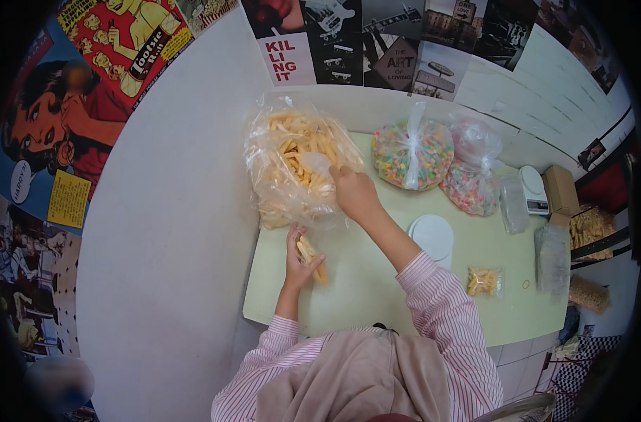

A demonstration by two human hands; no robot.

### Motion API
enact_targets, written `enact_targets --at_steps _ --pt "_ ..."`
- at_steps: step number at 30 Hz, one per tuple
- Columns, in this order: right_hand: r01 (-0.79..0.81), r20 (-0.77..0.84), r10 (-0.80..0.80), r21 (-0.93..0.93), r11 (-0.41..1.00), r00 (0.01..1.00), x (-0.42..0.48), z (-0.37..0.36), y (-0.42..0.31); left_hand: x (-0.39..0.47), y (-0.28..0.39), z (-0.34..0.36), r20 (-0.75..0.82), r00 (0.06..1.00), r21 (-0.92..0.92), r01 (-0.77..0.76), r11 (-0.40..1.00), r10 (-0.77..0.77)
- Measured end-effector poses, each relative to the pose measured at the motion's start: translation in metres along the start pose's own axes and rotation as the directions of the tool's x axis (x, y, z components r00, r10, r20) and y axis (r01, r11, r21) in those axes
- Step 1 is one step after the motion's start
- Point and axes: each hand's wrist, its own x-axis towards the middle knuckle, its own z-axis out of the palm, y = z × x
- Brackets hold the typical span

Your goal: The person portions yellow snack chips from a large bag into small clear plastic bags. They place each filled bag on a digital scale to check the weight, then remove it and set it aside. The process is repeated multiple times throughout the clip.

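A large clear plastic bag [268, 184] of pale yellow stick-shaped snacks [294, 126] stands open at the table's far left. My right hand [356, 194] reaches over its near right side and grips a whitish, translucent scoop [315, 162] among the sticks. Just in front of that bag, my left hand [297, 269] holds a small clear bag with snack sticks [312, 259] between thumb and fingers. To the right of my right forearm lies a filled small snack bag [484, 281]. A white kitchen scale [431, 237] is partly hidden by my right sleeve.
Two knotted bags of colourful pieces, one larger [413, 153] and one smaller [470, 184], stand along the wall. Farther right are a second scale [533, 187], a cardboard box [560, 190] and stacked clear plastic bags [551, 261]. A white wall [167, 211] borders the pale green table [362, 295].
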Motion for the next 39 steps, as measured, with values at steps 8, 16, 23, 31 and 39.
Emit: enact_targets --at_steps 8,16,23,31,39 --pt "-0.090 0.036 0.087 0.097 0.991 0.996 0.013 0.013 -0.003 0.010 -0.008 0.001 0.061 0.997 -0.018 0.043 0.999 -0.042" --pt "-0.233 0.215 0.180 0.249 0.940 0.960 0.013 0.011 -0.007 0.012 -0.004 0.004 0.103 0.993 -0.012 0.053 0.999 -0.052" --pt "-0.350 0.214 0.281 0.459 0.817 0.936 0.018 0.026 -0.013 0.011 -0.012 -0.001 0.105 0.994 -0.006 0.036 0.999 -0.035" --pt "-0.421 0.158 0.440 0.677 0.603 0.884 0.020 0.044 0.007 0.007 0.012 0.004 0.133 0.989 -0.018 0.065 0.998 -0.062" --pt "-0.392 0.090 0.393 0.431 0.813 0.915 0.025 0.045 -0.005 -0.001 0.019 0.005 0.194 0.977 0.048 0.085 0.995 -0.093"
